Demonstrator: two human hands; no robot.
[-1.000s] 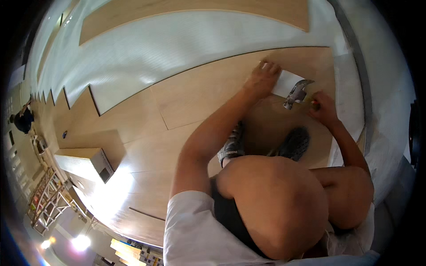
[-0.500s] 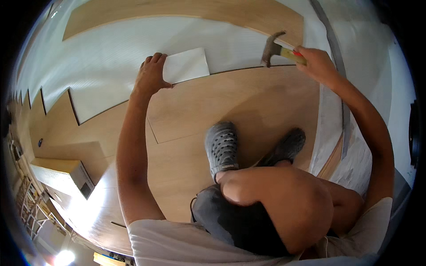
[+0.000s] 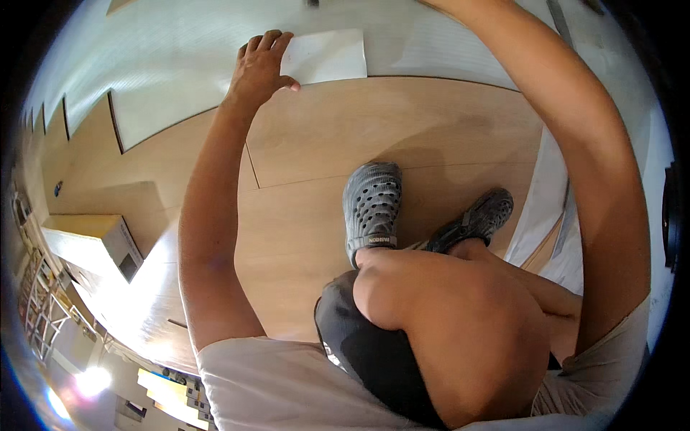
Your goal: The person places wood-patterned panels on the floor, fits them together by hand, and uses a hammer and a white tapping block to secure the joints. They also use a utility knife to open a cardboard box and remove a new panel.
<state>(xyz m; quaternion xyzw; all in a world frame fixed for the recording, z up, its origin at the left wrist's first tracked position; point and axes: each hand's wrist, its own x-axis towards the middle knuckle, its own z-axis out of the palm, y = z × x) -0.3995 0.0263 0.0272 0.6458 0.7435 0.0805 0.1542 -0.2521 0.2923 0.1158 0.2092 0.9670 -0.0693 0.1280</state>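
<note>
1. Pale wood boards cover the floor in the middle, their left side stepping back like stairs; beyond their far edge lies a shiny white sheet
2. The person squats on the boards, with one grey shoe in the middle and the other shoe to its right; a bent knee blocks the view of the floor beneath it
3. To the left, a long box stands on the boards, with a small dark blue thing near it; at the lower left are a white frame and a glaring lamp
4. The box's near end bears a dark square and print too small to read; the strap of the middle shoe carries raised lettering
5. The left hand is partly open, fingers over the far side and thumb at the near side, gripping the left end of a white slab, which lies along the far edge of the boards
6. The right forearm reaches past the top edge; the right hand is out of sight, so its opening and hold cannot be told
</note>
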